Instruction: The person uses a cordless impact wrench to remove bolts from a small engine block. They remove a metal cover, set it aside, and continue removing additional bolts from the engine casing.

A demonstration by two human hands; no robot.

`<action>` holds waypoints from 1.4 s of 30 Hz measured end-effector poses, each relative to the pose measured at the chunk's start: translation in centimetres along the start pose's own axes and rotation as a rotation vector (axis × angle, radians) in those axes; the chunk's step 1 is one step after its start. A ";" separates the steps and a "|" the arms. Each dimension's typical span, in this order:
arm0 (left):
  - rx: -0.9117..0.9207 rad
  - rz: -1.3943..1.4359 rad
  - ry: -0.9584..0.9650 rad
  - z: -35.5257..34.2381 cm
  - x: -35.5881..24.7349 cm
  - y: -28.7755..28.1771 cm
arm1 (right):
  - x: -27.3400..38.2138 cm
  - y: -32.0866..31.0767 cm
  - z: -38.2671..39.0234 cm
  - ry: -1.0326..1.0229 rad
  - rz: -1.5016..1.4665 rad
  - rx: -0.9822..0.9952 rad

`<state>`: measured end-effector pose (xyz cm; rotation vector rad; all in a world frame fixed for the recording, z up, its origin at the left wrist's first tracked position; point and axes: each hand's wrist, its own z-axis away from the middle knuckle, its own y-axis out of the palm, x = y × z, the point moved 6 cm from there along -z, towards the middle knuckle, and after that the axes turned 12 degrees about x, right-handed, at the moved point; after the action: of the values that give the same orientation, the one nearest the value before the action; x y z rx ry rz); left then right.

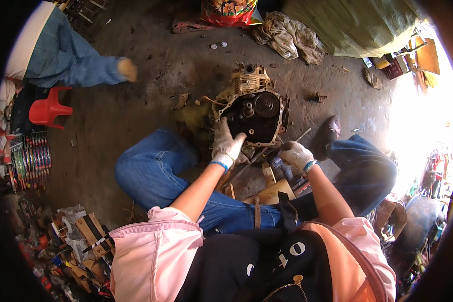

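Observation:
A dirty engine block [251,108] with its side case open lies on the concrete floor between my knees, gears showing inside. My left hand [225,143], in a soiled white glove, rests flat on the lower left rim of the open case. My right hand [297,156], also gloved, is closed around a slim metal tool [301,136] whose shaft points up toward the engine's lower right corner. Both forearms are bare below pink sleeves.
Another person in jeans sits at the upper left beside a red plastic stool [48,108]. Crumpled rags [287,35] and a green sack [357,25] lie beyond the engine. Cardboard pieces [272,191] sit between my legs. Boxes and parts clutter the lower left [80,236].

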<state>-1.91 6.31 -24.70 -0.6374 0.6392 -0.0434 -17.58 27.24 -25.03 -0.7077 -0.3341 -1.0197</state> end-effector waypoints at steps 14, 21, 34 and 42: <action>0.373 0.810 0.005 7.9 -1.9 5.7 | 10.3 4.6 4.0 -0.435 -1.914 0.266; 0.160 0.403 0.114 5.9 -0.5 5.6 | 10.6 4.9 3.2 -0.449 -1.930 0.254; 0.432 0.651 0.542 5.1 -3.7 3.9 | 8.7 5.6 2.1 -0.535 -1.412 0.202; 0.647 0.631 0.446 5.8 -4.0 4.4 | 9.0 5.9 2.2 -0.639 -1.885 0.445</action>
<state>-2.57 13.90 -21.43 0.2273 1.1679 0.1964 -7.88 24.75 -20.60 -0.0852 -1.9427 -2.3013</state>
